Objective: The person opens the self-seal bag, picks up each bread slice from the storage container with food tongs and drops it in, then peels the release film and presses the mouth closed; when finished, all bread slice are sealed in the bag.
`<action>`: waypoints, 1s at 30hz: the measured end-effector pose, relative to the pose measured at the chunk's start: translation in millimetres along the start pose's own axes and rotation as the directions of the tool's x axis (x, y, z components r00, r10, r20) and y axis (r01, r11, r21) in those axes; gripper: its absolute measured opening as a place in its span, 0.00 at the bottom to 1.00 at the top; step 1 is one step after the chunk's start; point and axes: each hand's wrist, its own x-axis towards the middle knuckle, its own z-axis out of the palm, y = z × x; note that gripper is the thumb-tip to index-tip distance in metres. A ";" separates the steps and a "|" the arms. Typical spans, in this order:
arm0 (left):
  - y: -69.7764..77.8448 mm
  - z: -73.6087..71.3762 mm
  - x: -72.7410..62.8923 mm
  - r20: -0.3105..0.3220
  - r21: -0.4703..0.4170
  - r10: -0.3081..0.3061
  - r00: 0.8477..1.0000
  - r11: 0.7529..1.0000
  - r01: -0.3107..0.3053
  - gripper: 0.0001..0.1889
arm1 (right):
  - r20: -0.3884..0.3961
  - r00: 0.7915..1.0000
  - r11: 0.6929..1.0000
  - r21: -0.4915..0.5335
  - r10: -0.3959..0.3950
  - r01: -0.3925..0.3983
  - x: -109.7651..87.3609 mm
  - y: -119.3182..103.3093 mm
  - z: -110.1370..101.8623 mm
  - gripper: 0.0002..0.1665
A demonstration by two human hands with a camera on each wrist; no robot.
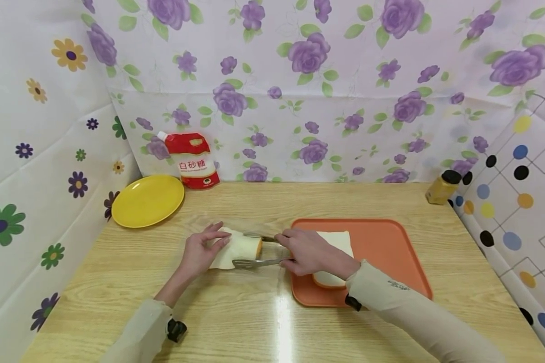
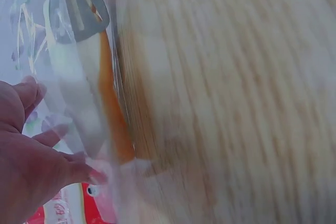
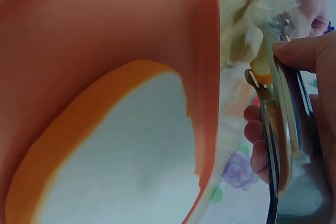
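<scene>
A white bread slice with an orange-brown crust (image 1: 238, 250) lies in a clear plastic bag (image 2: 68, 72) on the table. At the bag's left part, my left hand (image 1: 203, 250) pinches the film over the bread, thumb and fingers bent around it. My right hand (image 1: 305, 250) grips metal tongs (image 3: 283, 129) by the handles, above the tray's left edge. The tongs' arms reach left into the bag, one slotted end (image 1: 247, 263) along the slice's near edge, the other along its far edge. Another bread slice (image 3: 126, 156) sits on the orange tray (image 1: 381, 242), partly hidden under my right forearm.
A yellow plate (image 1: 147, 201) stands at the back left, beside a red and white sugar pouch (image 1: 193, 161) against the flowered backdrop. A small yellow jar with a black lid (image 1: 442, 187) stands at the back right. Patterned sheets close off both sides.
</scene>
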 end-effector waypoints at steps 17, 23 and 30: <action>5.8 5.2 -1.1 -0.043 -0.010 0.036 0.998 0.999 -0.037 0.05 | 0.021 0.999 0.999 -0.043 0.025 -0.025 8.3 -3.3 4.8 0.36; 9.6 4.6 -2.4 -0.044 -0.017 0.045 0.998 0.999 -0.046 0.06 | 0.027 0.999 0.998 -0.050 0.047 -0.046 8.8 -3.2 6.7 0.36; 13.5 6.9 -2.7 -0.067 -0.025 0.049 0.997 0.998 -0.050 0.06 | 0.029 1.000 0.999 -0.049 0.002 -0.001 13.6 -7.1 10.2 0.37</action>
